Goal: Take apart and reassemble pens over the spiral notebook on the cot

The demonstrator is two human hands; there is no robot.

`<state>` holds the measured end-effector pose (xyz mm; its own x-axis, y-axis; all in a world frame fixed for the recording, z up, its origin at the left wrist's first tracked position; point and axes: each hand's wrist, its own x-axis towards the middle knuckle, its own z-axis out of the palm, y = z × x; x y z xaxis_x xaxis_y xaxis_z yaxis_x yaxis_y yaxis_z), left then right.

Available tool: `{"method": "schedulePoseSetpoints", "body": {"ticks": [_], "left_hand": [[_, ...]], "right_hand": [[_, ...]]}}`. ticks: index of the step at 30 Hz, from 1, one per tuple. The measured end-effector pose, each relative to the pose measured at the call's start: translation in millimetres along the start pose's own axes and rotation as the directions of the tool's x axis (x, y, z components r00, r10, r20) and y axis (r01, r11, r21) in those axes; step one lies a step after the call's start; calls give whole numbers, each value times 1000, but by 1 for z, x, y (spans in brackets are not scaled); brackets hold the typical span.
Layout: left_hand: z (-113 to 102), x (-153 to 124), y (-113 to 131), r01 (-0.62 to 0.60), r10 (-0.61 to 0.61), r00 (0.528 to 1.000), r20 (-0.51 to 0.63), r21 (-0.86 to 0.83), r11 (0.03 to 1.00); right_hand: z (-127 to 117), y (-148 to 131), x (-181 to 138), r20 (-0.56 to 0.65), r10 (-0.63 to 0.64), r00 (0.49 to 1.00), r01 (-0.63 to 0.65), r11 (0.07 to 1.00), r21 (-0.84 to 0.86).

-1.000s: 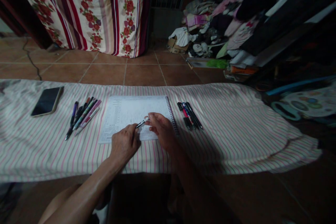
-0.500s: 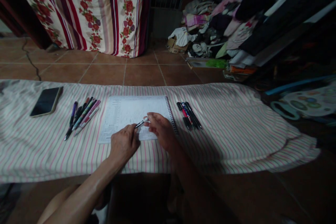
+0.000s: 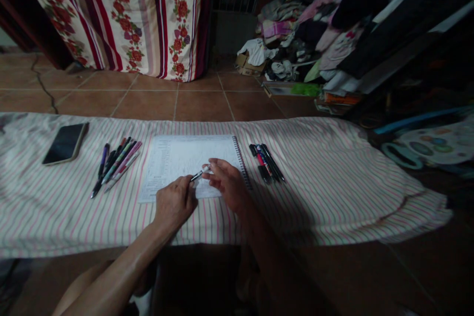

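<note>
A pen (image 3: pixel 197 176) with a dark barrel section and a pale end spans the gap between my hands, slanting up to the right. My left hand (image 3: pixel 175 199) is closed around its lower left end. At the upper right end, the thumb and fingertips of my right hand (image 3: pixel 227 181) pinch the pen, the other fingers loosely curled. Beneath both hands lies a spiral notebook (image 3: pixel 185 150) with a printed page and its coil along the right side. The tip of the pen inside my left hand is hidden.
Several pens and markers (image 3: pixel 116 163) lie left of the notebook, and several more pens (image 3: pixel 266 163) lie to its right. A phone (image 3: pixel 65 143) rests at the far left of the striped cloth (image 3: pixel 333 182). Behind are a floral curtain (image 3: pixel 148 19) and piled clothes (image 3: pixel 296 34).
The fingers of my right hand have shifted slightly at the pen's upper end, and the pen has tilted a little. My left hand has barely moved.
</note>
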<state>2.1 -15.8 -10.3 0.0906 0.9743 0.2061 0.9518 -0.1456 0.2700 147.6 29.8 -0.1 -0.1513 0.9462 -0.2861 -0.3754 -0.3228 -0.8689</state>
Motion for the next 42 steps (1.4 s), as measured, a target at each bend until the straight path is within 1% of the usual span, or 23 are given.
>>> {"method": "schedulePoseSetpoints", "body": {"ticks": [4,6,8,12,14,16,20,23,28,31,37,42], "left_hand": [[0,0,1,-12,12,1000,0,18,1000],[0,-1,1,-18,18,1000,4,25,1000],[0,0,1,-16,15,1000,5,30,999],[0,0,1,-4,4,1000,-1,23,1000],[0,1,1,-5,6,1000,-6,20,1000],[0,1,2,-10,11,1000,-11,21,1000],[1,0,2,-20,21,1000,-20,31,999],[2,0,1,-25,26,999,-22,37,999],[1,-1,1,-7,7,1000,-4,28,1000],[0,0,2,6,-6,1000,2,22,1000],[0,0,2,9,-9,1000,-1,12,1000],[1,0,2,0,0,1000,-17,20,1000]], "right_hand": [[0,1,2,-86,-3,996,-5,995,-99],[0,0,3,-94,-15,995,3,991,-133],[0,-1,2,-82,-21,996,10,992,-125],[1,-4,0,-32,9,999,-10,1000,-28],[1,-3,-1,-24,15,1000,-15,1000,-8],[1,-1,0,-42,3,999,-5,1000,-29],[-1,3,3,-93,-28,995,16,992,-124],[-2,2,3,-104,-47,993,30,987,-161],[-2,-2,0,-40,-61,997,56,992,-114],[-2,-3,-1,-9,-50,999,49,995,-87],[-2,-3,0,-16,-34,999,32,998,-60],[-2,-1,2,-65,-38,997,33,997,-72]]}}
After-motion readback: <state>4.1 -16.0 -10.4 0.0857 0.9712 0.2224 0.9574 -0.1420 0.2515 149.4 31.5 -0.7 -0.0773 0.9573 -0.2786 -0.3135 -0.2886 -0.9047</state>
